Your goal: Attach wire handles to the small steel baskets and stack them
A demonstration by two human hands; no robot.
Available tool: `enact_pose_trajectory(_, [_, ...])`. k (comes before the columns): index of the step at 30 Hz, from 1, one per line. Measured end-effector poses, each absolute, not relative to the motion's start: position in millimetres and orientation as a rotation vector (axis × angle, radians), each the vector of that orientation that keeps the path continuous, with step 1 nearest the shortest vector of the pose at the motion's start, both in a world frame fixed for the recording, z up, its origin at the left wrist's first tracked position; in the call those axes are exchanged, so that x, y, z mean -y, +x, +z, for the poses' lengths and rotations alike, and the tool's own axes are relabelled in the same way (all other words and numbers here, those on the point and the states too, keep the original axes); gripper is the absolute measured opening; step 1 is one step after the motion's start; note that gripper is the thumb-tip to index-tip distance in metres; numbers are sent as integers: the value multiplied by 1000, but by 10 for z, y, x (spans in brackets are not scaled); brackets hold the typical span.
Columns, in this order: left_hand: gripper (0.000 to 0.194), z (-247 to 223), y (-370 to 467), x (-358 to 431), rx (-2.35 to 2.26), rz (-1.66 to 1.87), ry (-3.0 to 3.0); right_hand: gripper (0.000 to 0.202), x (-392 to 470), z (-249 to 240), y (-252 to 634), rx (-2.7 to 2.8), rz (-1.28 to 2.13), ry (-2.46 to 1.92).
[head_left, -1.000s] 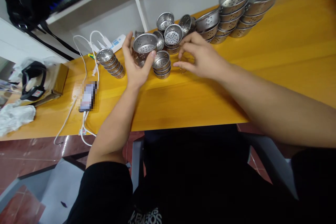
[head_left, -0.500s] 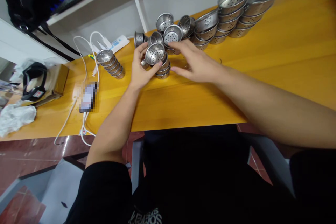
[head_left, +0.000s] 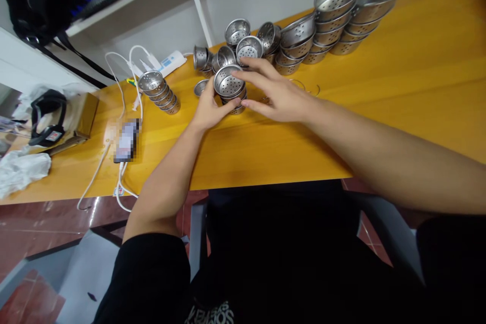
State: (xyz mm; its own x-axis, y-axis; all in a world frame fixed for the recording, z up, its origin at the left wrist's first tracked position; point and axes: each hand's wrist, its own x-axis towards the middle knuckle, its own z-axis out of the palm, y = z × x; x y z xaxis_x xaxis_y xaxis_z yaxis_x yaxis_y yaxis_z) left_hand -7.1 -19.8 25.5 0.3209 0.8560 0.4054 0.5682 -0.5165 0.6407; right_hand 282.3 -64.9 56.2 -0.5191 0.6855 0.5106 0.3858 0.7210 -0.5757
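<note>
Cup stack point(head_left: 229, 83), partly hidden; left hand point(head_left: 208, 111) curled around, grip unclear, right hand point(head_left: 281, 95) spread.

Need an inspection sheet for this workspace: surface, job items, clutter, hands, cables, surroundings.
Surface: yellow tabletop, glossy.
Job's things: perforated metal cups, stacked; central cup stack between the hands, left cup stack near the cables, larger cup stacks at far right; one tilted cup behind.
Clutter: phone, cardboard box, crumpled white plastic.
Grippers: left hand curled round the central cup stack; right hand spread at its right side, contact unclear.
Cables: white cables by the phone and power strip; one loop hangs past the near edge.
Surroundings: shelf, black bag, reddish tiled floor.
</note>
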Motion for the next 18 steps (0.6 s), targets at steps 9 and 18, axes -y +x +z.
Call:
enact_pose_trajectory(9, [98,51,-167,-45,-972,1092,2445,53,461,385,2765,2210,320,-579])
enact_pose_trajectory(18, [128,-59,-161,-109,-861,1125,2439,51,436,386,2746,2272,203,-589])
